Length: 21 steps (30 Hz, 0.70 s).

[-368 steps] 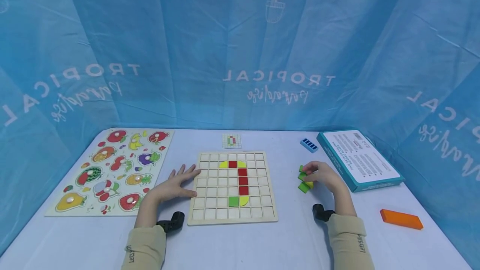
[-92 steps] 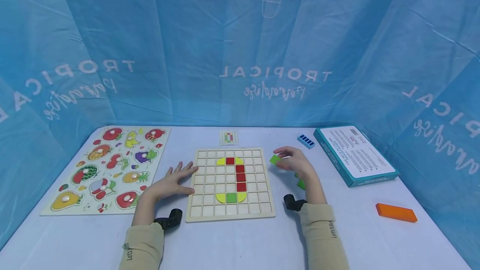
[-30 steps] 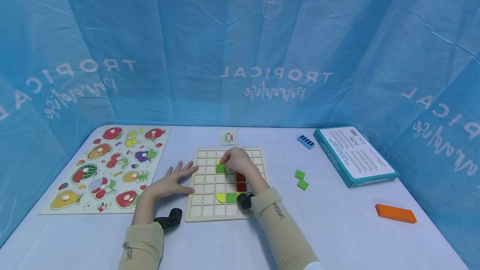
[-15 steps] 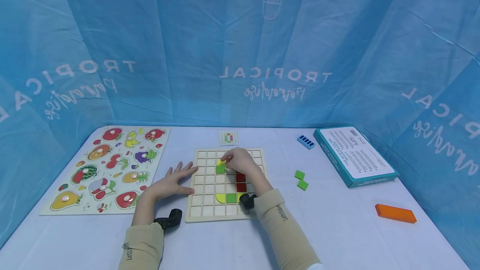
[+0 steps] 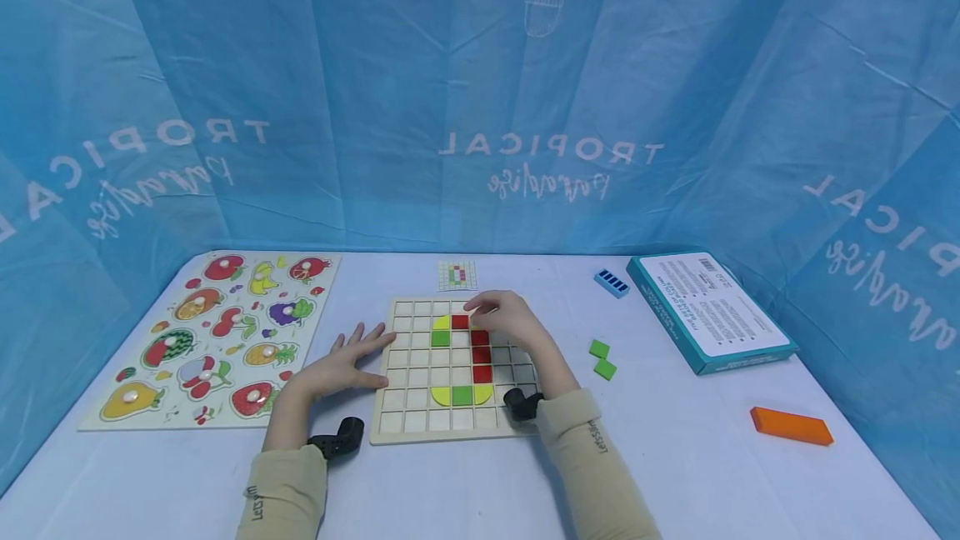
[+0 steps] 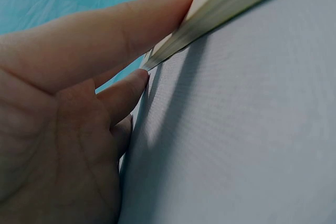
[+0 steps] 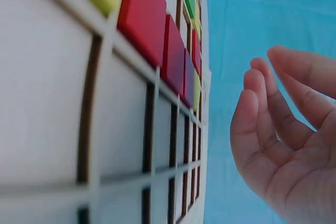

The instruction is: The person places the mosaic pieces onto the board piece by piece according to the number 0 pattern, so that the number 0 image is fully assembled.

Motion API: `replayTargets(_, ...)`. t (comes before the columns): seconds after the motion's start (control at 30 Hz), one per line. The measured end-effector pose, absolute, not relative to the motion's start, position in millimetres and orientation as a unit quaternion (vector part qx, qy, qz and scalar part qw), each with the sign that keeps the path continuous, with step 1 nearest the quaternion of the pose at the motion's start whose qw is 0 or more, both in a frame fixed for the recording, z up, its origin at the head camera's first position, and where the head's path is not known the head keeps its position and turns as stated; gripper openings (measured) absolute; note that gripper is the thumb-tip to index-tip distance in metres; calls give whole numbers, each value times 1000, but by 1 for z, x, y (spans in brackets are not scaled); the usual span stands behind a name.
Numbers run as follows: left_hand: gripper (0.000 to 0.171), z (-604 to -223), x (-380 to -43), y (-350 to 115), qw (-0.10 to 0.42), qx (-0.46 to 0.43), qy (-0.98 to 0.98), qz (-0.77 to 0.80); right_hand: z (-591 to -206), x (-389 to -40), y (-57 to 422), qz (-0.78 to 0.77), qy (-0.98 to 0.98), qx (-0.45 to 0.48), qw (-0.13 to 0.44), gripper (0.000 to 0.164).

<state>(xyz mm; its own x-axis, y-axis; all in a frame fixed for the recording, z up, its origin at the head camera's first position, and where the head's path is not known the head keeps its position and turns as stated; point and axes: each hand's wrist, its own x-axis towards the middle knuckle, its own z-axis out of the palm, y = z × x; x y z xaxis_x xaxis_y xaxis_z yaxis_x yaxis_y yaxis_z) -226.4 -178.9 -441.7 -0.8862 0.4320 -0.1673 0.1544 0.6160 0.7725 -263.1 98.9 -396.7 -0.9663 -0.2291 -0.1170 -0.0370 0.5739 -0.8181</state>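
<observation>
My left hand (image 5: 337, 369) rests with spread fingers against the left edge of the wooden grid board (image 5: 414, 422); the left wrist view shows thumb and fingertips touching its side. Over the board's upper right hovers my right hand (image 5: 517, 325), fingers loosely bent; the right wrist view shows nothing between its fingertips (image 7: 248, 100). A green square tile (image 5: 440, 338) lies in the cell below the upper-left yellow tile (image 5: 442, 322). Red square tiles (image 5: 481, 356) form a column, and another green tile (image 5: 462, 395) sits between two yellow rounded tiles in the lower row.
Two loose green tiles (image 5: 602, 359) lie right of the board. Behind it is a small pattern card (image 5: 457, 275). A fruit puzzle board (image 5: 247, 340) lies left; a blue block (image 5: 612, 282), teal box (image 5: 716, 311) and orange block (image 5: 792, 426) lie right.
My right hand brought a green tile from the right into the cell under the upper-left yellow tile, let go, and moved right. My left hand stayed at the board's edge.
</observation>
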Motion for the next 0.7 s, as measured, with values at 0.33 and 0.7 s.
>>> replayTargets(0.33,83,-441,-226,-179,174,156,882,409,-397,-259,126,-487,867,-48,96,25)
replayTargets(0.7,83,-442,-226,-179,174,155,882,409,-402,-257,152,-509,856,1,92,26)
